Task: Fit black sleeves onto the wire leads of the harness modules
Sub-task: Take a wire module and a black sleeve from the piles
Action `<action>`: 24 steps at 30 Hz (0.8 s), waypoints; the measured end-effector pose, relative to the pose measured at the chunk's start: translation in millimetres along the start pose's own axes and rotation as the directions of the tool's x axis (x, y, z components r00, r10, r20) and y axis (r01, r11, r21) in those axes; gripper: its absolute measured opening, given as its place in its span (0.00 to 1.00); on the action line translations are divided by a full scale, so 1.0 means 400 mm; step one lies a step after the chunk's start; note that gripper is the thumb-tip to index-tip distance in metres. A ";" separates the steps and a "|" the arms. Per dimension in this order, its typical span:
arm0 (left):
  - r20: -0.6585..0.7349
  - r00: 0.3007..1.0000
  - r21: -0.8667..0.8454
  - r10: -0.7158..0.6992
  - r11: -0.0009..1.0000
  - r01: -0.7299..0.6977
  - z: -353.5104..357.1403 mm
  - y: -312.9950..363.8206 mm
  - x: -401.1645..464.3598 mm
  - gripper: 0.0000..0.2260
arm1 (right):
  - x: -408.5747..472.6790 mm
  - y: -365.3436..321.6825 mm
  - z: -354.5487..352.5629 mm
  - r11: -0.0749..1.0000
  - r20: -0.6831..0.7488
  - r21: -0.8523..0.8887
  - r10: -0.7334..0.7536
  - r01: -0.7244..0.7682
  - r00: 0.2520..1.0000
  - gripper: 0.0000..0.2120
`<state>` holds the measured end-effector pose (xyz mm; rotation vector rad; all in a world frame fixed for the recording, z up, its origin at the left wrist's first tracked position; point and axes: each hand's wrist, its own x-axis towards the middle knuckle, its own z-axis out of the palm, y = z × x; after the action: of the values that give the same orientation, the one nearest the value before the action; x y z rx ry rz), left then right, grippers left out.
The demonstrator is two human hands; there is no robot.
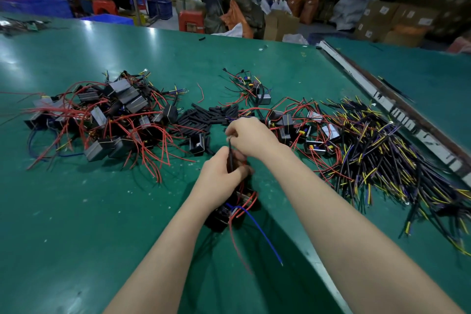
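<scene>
On the far left of the green table (76, 211), you had a heap of harness modules (102, 117) with red leads sprawling out toward you. Just right of that heap, near the table's middle, lay the loose stock of black sleeves (201, 116), most of them lying roughly left to right.

Nearer to you, your left hand (219, 176) was clenched around a bunch of wire leads, and the module (229, 209) they belonged to hung just below your wrist, with a blue lead (260, 232) trailing off to the near right. Rising out of that fist was one black sleeve (230, 158), its long axis close to upright in the view, tilted slightly, its top end pointing away from you toward the far side.

Your right hand (251, 136) sat just beyond and to the right of the left one, its fingers pinching the top of that sleeve. So the sleeve ran from your right grip down into your left grip, and both hands were touching it; the right hand held the free end. By my judgement, the coming move turned on that line: the sleeve had to travel along its own axis, down over the lead toward your left fist. Whether the lead's tip was already inside the sleeve, I cannot tell.

Further right lay more modules (300, 130), and beyond them, at the far right, a wide spread of black cables with yellow and purple ends (382, 160).
</scene>
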<state>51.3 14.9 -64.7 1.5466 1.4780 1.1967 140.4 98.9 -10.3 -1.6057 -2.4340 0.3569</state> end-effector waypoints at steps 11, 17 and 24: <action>-0.065 0.998 -0.005 0.027 1.000 -0.028 0.003 -0.005 0.000 0.08 | 0.064 -0.020 0.039 0.958 -0.016 -0.262 0.115 -0.115 0.993 0.18; -0.057 0.998 -0.051 0.012 0.999 -0.015 0.002 -0.005 -0.002 0.08 | 0.072 -0.027 0.030 0.948 0.085 -0.302 0.127 -0.096 0.988 0.17; -0.001 0.998 -0.279 -0.065 0.958 0.062 0.017 0.000 0.005 0.08 | 0.028 0.013 -0.047 0.960 -0.010 0.262 -0.095 0.094 0.995 0.29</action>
<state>57.4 17.5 -66.9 1.2954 1.2909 1.3138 146.1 112.7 6.4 -1.3731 -2.3378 0.6357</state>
